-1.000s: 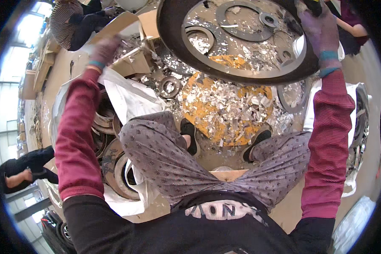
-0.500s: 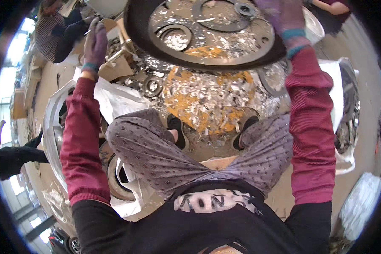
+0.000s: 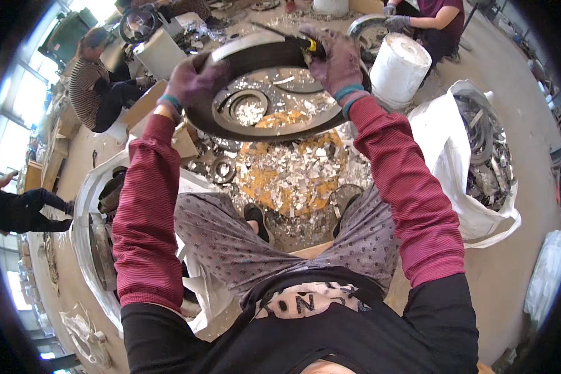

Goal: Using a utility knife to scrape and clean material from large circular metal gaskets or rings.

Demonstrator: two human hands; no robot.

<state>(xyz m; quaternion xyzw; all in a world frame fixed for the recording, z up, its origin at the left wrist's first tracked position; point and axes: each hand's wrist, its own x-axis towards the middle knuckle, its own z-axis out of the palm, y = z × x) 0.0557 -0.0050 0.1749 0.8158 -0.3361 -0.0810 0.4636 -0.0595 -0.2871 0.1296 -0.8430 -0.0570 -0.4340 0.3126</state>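
A large dark ring (image 3: 262,60) is raised in front of me, tilted, above a litter-strewn orange round surface (image 3: 255,168). My left hand (image 3: 196,81), in a purple glove and slightly blurred, is closed on the ring's left rim. At its far right, my gloved right hand (image 3: 333,59) is closed around a yellow-and-black utility knife (image 3: 313,45) and rests against the ring. The knife's thin dark end points left over the far rim. Through the ring's opening, smaller rings (image 3: 246,105) show on the ground among silvery scraps.
White sacks stand either side: the right sack (image 3: 439,134) holds dark rings and scrap, the left sack (image 3: 84,249) other round parts. A white bucket (image 3: 400,68) is beyond my right hand. Co-workers sit ahead; one person (image 3: 28,206) stands far left.
My left hand has come from open, beside the ring, onto its left rim. My right hand has moved left. The view has lifted, bringing more co-workers and the knife into sight.
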